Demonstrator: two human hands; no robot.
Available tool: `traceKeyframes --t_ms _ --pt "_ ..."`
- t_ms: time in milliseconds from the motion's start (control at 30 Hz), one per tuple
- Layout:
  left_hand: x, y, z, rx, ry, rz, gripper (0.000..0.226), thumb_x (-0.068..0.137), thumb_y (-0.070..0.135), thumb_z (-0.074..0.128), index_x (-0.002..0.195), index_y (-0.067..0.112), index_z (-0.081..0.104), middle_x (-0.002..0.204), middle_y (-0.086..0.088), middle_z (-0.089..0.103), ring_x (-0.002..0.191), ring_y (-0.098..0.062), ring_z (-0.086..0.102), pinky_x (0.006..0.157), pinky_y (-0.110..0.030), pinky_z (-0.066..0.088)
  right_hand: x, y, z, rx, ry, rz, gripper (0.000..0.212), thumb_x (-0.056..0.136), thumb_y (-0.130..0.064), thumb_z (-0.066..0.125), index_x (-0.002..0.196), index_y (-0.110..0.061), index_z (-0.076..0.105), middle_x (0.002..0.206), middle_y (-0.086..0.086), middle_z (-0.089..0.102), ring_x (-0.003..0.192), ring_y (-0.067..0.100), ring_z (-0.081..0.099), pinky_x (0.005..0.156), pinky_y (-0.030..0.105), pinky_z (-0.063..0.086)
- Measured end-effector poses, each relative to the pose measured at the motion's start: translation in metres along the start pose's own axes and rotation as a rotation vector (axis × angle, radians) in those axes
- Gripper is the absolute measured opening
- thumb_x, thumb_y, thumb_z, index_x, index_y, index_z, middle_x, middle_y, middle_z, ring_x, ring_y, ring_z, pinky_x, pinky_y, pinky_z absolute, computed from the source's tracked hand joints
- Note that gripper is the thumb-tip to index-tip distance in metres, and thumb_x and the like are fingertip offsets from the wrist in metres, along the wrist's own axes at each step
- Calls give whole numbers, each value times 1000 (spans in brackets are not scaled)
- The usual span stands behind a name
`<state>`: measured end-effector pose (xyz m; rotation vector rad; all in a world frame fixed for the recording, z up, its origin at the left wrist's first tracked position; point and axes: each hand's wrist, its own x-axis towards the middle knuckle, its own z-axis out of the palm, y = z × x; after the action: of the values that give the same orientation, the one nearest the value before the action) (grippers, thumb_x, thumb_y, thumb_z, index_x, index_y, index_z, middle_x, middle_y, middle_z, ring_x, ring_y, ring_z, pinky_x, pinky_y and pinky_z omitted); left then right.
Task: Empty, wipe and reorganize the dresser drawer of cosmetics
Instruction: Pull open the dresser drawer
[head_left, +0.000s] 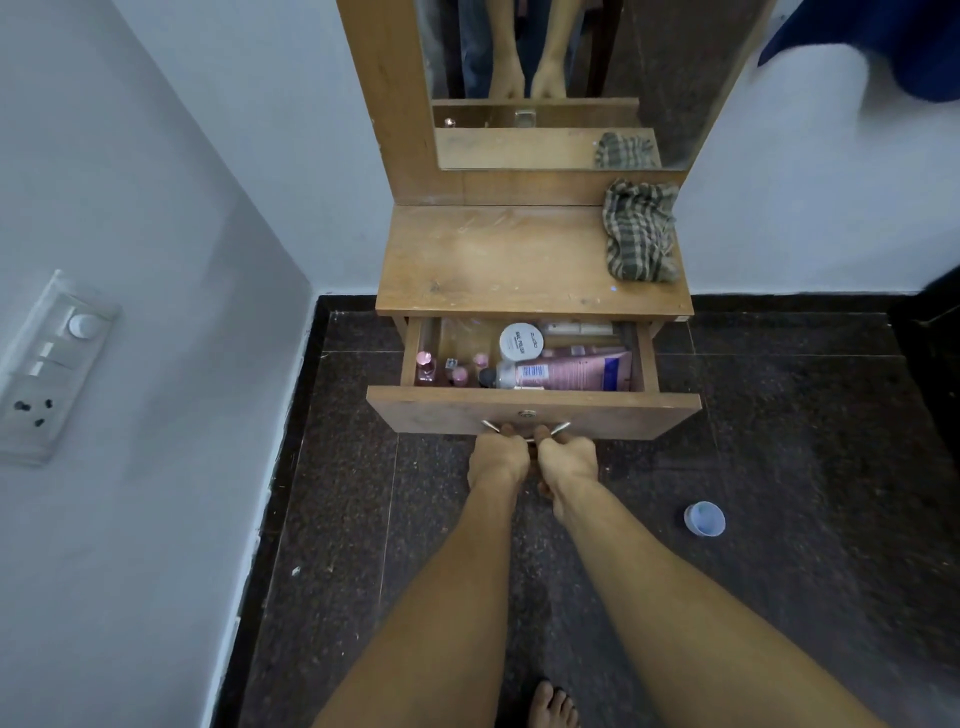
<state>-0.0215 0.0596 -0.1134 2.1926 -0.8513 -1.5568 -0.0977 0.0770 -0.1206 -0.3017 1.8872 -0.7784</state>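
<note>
The wooden dresser drawer (597, 413) stands pulled partly out. My left hand (496, 457) and my right hand (569, 457) both grip its metal handle (561, 427) from below, side by side. Inside lie a pink tube (566, 371) on its side, a round white jar (521, 341) and several small pink bottles (426, 366) at the left. A checked cloth (641, 231) lies crumpled at the back right of the dresser top (498, 260).
A mirror (545, 78) rises behind the dresser top. A small blue-white lid or cup (704, 518) lies on the dark floor to the right. A white wall with a switch panel (52, 364) runs along the left. My foot (553, 704) shows at the bottom.
</note>
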Motion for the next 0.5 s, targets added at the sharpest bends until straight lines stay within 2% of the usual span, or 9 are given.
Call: traceKeyframes --t_ms 267,367,433,500 --pt "-17 -24 -1 -9 -31 -28 39 104 32 41 121 6 65 120 -27 69 113 -46 66 99 -56 53 -16 22 -11 -61 -17 10 27 97 -27 65 109 -4 74 105 20 73 82 28 62 72 35 47" --pt "-24 -30 -1 4 -41 -30 39 104 32 41 120 6 66 117 -25 71 111 -45 67 98 -55 54 -21 29 -15 -74 -24 31 25 97 -27 65 107 -6 74 103 18 74 89 32 69 81 42 55" --pt "-29 -35 -3 3 -52 -37 37 103 31 43 111 5 68 109 -25 73 100 -42 71 92 -53 57 -25 34 -17 -83 -17 36 24 96 -27 66 106 -6 74 102 18 74 92 34 71 87 45 57" --pt "-34 -40 -5 12 -61 -47 31 100 27 46 94 5 68 92 -21 74 77 -35 70 82 -49 59 -29 39 -19 -98 -14 40 25 96 -26 66 106 -5 74 102 20 74 97 38 71 88 46 57"
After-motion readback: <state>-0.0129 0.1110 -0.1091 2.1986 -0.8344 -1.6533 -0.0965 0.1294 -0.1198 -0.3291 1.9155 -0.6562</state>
